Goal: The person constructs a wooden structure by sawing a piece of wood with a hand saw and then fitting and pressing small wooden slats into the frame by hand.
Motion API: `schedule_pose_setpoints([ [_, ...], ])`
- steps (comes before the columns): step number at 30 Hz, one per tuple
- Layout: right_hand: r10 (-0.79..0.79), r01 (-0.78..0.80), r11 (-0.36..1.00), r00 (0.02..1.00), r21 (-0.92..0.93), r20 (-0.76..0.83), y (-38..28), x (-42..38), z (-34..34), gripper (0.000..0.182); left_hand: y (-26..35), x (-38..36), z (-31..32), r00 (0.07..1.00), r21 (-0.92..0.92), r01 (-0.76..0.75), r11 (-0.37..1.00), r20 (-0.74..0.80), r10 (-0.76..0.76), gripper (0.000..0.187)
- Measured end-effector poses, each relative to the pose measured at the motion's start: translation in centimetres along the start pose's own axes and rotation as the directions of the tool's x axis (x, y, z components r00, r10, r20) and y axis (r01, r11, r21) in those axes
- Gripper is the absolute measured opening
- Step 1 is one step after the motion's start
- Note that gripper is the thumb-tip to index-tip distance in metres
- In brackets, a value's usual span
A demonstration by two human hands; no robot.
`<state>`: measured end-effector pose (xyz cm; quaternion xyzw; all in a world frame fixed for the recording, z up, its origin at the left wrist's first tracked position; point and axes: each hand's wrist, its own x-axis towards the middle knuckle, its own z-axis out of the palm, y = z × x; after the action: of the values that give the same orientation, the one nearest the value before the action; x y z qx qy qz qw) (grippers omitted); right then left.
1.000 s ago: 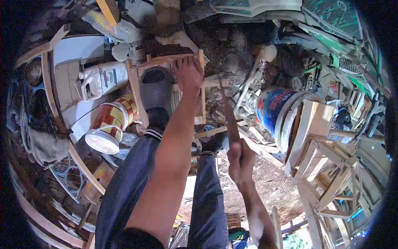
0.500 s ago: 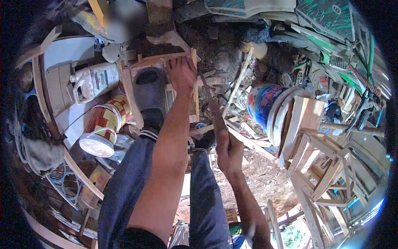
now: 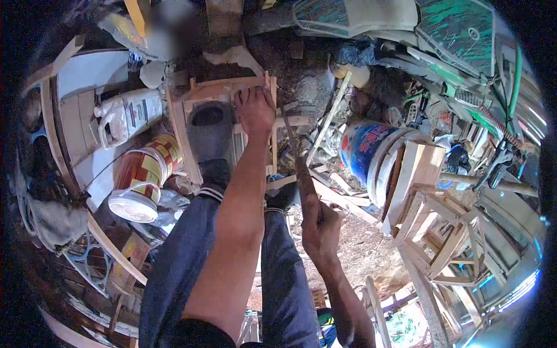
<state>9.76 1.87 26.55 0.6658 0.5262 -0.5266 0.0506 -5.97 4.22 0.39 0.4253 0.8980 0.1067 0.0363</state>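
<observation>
My left hand (image 3: 255, 111) presses on the upper right corner of a small wooden frame (image 3: 223, 87), its fingers bent over the wood. My left foot, in a dark grey slipper (image 3: 210, 136), rests on the same frame. My right hand (image 3: 320, 229) is closed around the handle of a hand saw (image 3: 300, 159). The long, narrow blade tapers upward, and its tip lies close beside the frame's right-hand wooden strip (image 3: 275, 139). The saw teeth cannot be made out, nor whether the blade touches the wood.
Left stand a white jug (image 3: 130, 116) and a red-and-yellow paint bucket (image 3: 136, 182). A blue bucket (image 3: 365, 151) lies to the right, near a wooden block (image 3: 420, 174) and wooden stool frames (image 3: 447, 232). Wood offcuts and shavings (image 3: 365, 246) cover the ground.
The view has shifted slightly. My right hand and the saw have moved a little down, drawing the blade back along the frame's right side. My left hand stays on the frame.
</observation>
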Motion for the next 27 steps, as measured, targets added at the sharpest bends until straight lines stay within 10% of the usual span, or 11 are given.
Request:
schedule_pose_setpoints([
  [5,-0.035,0.018,0.991,0.991,-0.135,-0.126,2.0,4.1,2.0,0.042,-0.1,0.6,0.5,0.996,0.002,0.030,1.000,0.080,-0.030,0.030],
  [10,-0.265,0.276,0.950,0.960,0.145,-0.092,1.9,6.2,-0.9,0.041,0.0,0.5,1.1,0.997,-0.094,0.007,0.996,-0.082,-0.015,0.030],
  [12,-0.024,0.024,0.999,0.999,-0.026,0.035,1.0,5.8,-0.5,0.051,-0.2,0.2,-0.1,0.999,0.003,0.001,1.000,0.037,-0.001,0.032],
  [15,-0.164,0.174,0.983,0.976,0.063,-0.142,0.4,4.1,2.6,0.048,0.2,-0.5,-0.3,1.000,-0.106,0.023,0.994,-0.019,-0.025,0.033],
  [27,-0.017,0.017,0.988,1.000,-0.152,0.004,-6.4,11.5,4.2,0.053,-0.2,0.0,-0.4,0.967,-0.019,0.048,0.999,0.249,-0.041,0.034],
])
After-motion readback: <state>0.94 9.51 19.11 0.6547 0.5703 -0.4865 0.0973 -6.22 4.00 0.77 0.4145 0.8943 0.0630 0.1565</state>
